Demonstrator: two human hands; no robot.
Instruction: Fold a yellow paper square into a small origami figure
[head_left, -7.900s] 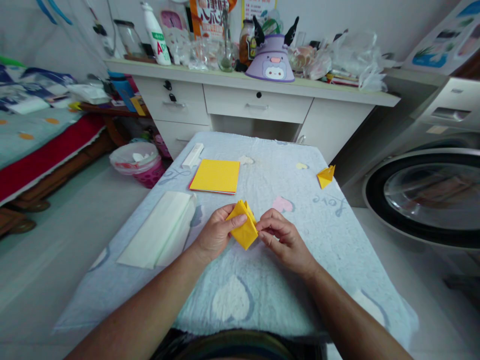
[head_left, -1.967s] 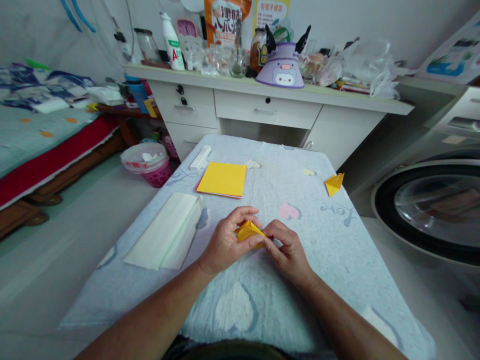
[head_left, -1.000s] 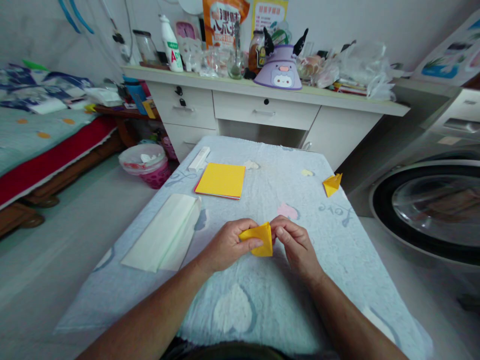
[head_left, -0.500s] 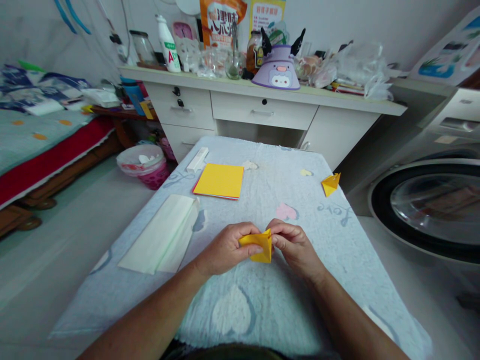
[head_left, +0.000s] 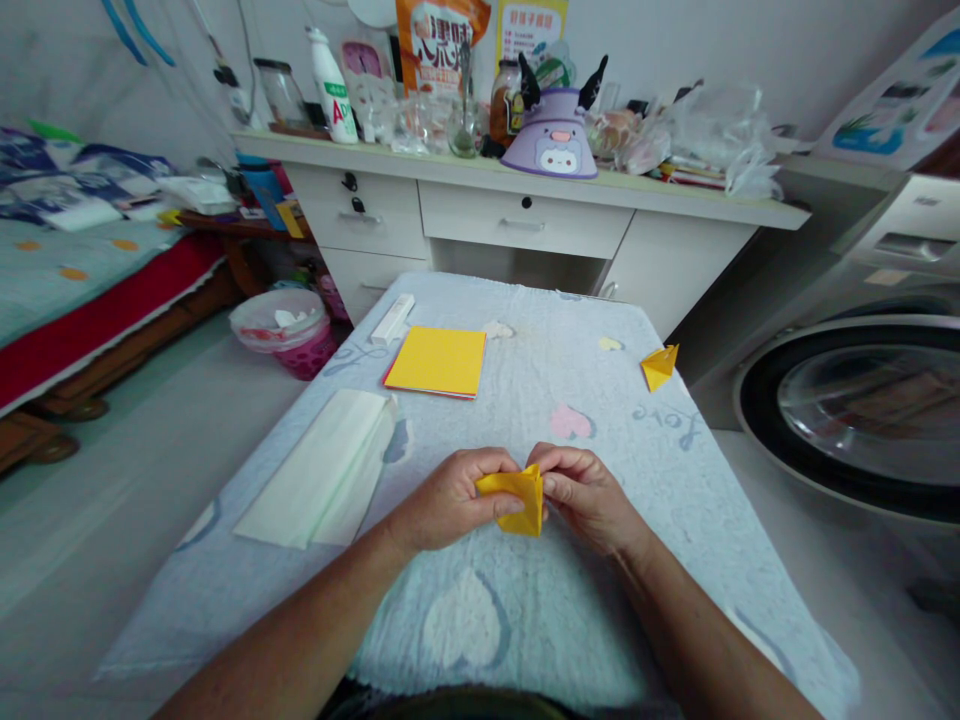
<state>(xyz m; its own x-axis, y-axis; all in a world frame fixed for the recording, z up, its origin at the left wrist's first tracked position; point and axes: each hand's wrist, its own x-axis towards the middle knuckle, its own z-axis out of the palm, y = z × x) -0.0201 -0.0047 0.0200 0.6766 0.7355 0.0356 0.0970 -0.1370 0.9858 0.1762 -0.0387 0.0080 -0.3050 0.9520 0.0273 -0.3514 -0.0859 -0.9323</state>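
Note:
A folded piece of yellow origami paper (head_left: 525,505) is held above the cloth-covered table in front of me. My left hand (head_left: 469,500) pinches its left side, thumb on the near face and fingers behind. At its upper right edge, my right hand (head_left: 581,490) is closed, with thumb and forefinger gripping the paper's corner. A square stack of paper (head_left: 436,360), yellow on top, lies beyond my left hand. Near the table's right edge sits a folded yellow paper piece (head_left: 660,368).
A pale green folded sheet (head_left: 322,470) lies left of my hands, and a small white box (head_left: 392,319) is at the far left. The table (head_left: 465,620) has a blue patterned cloth. A pink bin (head_left: 289,330), a desk (head_left: 525,215) and a washing machine (head_left: 862,400) stand around it.
The folded yellow paper has tilted slightly, its lower edge sitting a little lower. Both hands keep their hold on it, and the view has shifted slightly.

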